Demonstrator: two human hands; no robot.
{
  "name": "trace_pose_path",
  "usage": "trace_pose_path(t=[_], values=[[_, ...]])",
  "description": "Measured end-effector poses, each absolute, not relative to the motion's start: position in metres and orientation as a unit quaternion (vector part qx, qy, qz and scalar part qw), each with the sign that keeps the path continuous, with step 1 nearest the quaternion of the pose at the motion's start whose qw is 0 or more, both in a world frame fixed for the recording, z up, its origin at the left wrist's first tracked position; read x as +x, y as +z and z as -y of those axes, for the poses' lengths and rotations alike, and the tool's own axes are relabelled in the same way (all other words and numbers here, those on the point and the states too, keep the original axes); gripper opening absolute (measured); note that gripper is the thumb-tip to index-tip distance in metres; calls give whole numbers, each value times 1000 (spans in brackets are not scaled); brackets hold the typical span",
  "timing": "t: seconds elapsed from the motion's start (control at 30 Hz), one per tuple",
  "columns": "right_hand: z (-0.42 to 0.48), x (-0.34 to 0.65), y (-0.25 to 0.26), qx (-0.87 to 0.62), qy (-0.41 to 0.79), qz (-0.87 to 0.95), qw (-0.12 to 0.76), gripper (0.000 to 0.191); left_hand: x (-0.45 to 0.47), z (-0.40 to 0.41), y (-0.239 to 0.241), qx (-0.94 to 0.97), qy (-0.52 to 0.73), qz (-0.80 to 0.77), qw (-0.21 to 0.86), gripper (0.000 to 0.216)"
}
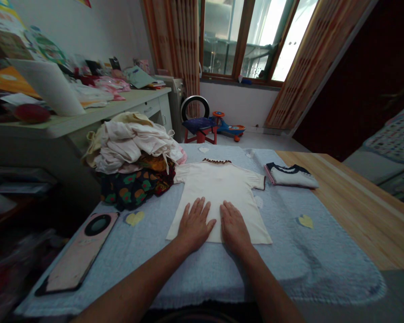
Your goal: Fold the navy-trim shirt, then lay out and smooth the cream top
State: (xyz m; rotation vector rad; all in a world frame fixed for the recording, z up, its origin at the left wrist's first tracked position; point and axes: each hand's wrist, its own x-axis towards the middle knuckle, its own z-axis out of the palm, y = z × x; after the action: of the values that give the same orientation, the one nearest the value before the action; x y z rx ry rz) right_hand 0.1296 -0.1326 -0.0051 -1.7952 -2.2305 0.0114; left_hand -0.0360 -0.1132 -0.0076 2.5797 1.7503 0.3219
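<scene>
A cream short-sleeved shirt (218, 188) lies spread flat in front of me, its dark-trimmed collar pointing away. My left hand (195, 226) rests palm down on its lower left part, fingers stretched out. Beside it, my right hand (234, 226) lies flat on the lower right part, its fingers close together and straight. Neither hand grips anything. Under the shirt is a light blue blanket (283, 260) with heart patches. To the left sits a heap of crumpled clothes (131, 148), touching or close to the shirt's left sleeve.
A folded garment (291, 176) with a dark neckline lies at the right, near the wooden tabletop (363, 206). A pink phone (82, 253) lies at the blanket's left edge. Left stands a cluttered desk (121, 104); beyond are a red stool (201, 134) and a ride-on toy (227, 127).
</scene>
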Motion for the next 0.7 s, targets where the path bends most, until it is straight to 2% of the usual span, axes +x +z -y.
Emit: trace_pose_path(t=[0.47, 0.7], values=[[133, 128, 0, -641, 23, 758, 121, 49, -80, 103, 2, 816, 63, -575, 13, 60], [133, 126, 0, -666, 16, 738, 106, 53, -81, 100, 7, 799, 38, -600, 10, 53]])
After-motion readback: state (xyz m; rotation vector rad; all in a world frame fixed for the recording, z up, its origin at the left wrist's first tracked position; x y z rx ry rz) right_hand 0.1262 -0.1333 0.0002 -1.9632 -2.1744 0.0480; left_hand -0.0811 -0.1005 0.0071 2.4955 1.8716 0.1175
